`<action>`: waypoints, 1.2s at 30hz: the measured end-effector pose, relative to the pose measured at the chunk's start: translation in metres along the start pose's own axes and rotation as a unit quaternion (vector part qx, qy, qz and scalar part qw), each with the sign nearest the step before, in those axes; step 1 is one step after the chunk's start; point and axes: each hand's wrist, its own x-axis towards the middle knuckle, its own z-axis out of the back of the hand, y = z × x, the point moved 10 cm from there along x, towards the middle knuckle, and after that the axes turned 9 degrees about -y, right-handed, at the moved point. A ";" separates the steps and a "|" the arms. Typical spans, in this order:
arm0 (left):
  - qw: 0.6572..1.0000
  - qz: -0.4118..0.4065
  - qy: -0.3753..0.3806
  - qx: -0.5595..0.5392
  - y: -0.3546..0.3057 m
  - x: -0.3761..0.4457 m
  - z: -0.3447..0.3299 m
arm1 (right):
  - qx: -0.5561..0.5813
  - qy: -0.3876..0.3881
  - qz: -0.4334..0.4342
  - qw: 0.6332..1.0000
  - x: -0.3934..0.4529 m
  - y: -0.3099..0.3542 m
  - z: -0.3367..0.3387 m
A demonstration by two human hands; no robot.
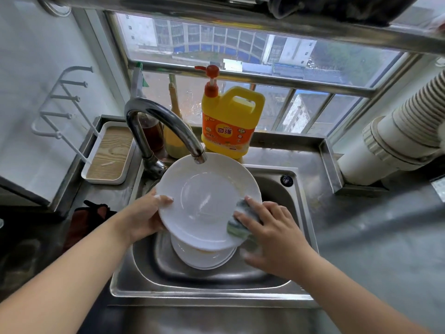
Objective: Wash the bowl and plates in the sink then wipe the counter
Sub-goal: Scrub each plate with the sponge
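Holding the round white ceramic plate [204,201] by its left rim, my left hand [144,219] has its thumb hooked over the top edge and its fingers curled underneath, with suds on the thumb. My right hand [272,233] presses a green and grey sponge [237,224] flat against the plate's right rim, fingers bent over the sponge. The plate is tilted toward me above the stainless steel sink [284,196], just under the curved chrome tap [166,126]; no water shows at the spout.

I judge the plate stiff, fairly heavy, breakable and slick with soap, so the rim pinch is the safe hold.

Below it in the basin sits a stack of white dishes [204,257], something yellowish showing near the top; I cannot tell bowl from plates there. Behind the sink stands a yellow detergent jug with an orange pump [228,121], fill level unseen.
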 end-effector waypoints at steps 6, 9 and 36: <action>0.992 -0.019 0.007 -0.127 0.002 -0.009 -0.017 | -0.065 -0.173 -0.016 0.983 0.006 0.010 0.028; 0.969 -0.053 0.004 -0.242 0.022 -0.025 -0.058 | -0.047 -0.214 -0.059 0.974 0.011 0.032 0.027; 0.973 -0.042 0.004 -0.227 0.035 -0.026 -0.066 | -0.041 -0.216 -0.080 0.972 0.007 0.024 0.007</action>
